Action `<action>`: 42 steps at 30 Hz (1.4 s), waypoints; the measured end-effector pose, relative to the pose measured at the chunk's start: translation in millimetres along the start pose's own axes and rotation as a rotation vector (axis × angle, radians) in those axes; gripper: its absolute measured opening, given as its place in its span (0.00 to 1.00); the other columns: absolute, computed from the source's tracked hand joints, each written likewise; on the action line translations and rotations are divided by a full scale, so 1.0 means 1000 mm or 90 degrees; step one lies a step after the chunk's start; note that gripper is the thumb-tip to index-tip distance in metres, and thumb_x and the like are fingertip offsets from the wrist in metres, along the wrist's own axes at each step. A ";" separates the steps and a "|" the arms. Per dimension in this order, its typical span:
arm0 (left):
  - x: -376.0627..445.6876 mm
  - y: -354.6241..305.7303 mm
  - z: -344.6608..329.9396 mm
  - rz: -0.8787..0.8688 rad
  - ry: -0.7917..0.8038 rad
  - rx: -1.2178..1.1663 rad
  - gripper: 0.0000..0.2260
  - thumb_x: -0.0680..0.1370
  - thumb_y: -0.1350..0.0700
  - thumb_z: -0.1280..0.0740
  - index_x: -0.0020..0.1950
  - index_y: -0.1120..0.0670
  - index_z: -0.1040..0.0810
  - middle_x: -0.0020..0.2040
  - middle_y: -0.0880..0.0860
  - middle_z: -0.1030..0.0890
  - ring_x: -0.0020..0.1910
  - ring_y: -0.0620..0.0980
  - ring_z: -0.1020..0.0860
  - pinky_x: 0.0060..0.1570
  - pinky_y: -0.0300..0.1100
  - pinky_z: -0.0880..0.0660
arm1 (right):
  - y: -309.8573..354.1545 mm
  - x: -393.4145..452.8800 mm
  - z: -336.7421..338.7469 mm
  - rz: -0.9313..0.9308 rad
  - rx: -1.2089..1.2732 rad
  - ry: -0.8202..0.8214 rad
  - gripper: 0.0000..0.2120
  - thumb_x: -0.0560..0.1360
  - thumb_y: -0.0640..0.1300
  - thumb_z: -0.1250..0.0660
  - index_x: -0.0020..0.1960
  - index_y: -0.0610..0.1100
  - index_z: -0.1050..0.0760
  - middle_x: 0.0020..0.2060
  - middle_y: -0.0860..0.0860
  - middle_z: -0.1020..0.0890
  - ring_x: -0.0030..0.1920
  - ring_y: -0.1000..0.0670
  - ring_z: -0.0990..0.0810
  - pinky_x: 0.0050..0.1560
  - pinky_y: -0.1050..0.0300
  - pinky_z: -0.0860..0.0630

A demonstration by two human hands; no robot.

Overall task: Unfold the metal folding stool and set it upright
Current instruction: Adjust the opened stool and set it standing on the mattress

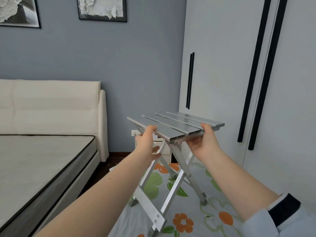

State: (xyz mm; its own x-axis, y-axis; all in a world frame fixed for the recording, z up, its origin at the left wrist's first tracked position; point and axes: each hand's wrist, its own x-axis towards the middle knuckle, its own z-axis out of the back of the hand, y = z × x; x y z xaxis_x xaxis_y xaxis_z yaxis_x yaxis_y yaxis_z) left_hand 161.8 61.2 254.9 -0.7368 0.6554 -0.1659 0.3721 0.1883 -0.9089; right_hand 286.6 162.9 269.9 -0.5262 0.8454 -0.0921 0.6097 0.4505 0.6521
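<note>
A bare mattress bed (42,151) fills the left of the room; beside it, over a flowered cloth (188,211), the metal stool (174,127) stands opened, legs crossed, seat slats level — left hand (147,141) and right hand (203,142) each gripping a seat edge.

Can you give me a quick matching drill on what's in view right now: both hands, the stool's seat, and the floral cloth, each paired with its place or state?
Column one:
1. left hand
2. right hand
3. slatted seat
4. floral cloth

Column two:
A. spread under the stool's legs
B. grips the seat's right edge
C. level on top of crossed legs
D. grips the seat's left edge

Pairs: 1-D, 2-B, 3-C, 4-A
</note>
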 end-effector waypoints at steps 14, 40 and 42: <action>0.059 -0.030 0.032 -0.054 -0.062 0.075 0.31 0.71 0.46 0.34 0.71 0.51 0.38 0.55 0.51 0.32 0.56 0.55 0.32 0.52 0.53 0.33 | -0.006 -0.018 -0.009 0.016 -0.228 0.001 0.12 0.73 0.37 0.32 0.55 0.38 0.30 0.44 0.42 0.23 0.38 0.39 0.17 0.39 0.43 0.19; 0.100 -0.036 0.023 -0.058 0.022 -0.131 0.10 0.71 0.48 0.36 0.44 0.53 0.27 0.40 0.53 0.28 0.39 0.51 0.26 0.30 0.44 0.27 | 0.006 -0.005 -0.001 0.005 -0.241 0.024 0.03 0.75 0.38 0.37 0.49 0.39 0.29 0.33 0.38 0.17 0.24 0.44 0.17 0.23 0.54 0.21; 0.094 -0.043 0.021 -0.068 0.021 -0.122 0.10 0.72 0.47 0.36 0.43 0.53 0.28 0.40 0.53 0.28 0.39 0.52 0.27 0.30 0.45 0.27 | 0.014 -0.001 -0.003 0.006 -0.239 0.033 0.02 0.75 0.38 0.37 0.44 0.40 0.29 0.24 0.43 0.17 0.23 0.45 0.18 0.21 0.55 0.22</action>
State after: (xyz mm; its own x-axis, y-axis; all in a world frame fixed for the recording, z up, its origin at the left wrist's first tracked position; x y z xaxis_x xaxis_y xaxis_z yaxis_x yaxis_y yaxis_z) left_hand 65.0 99.0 269.9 -0.7605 0.6469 -0.0568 0.3953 0.3918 -0.8308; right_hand 293.8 167.2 281.8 -0.5574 0.8286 -0.0529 0.3594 0.2983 0.8842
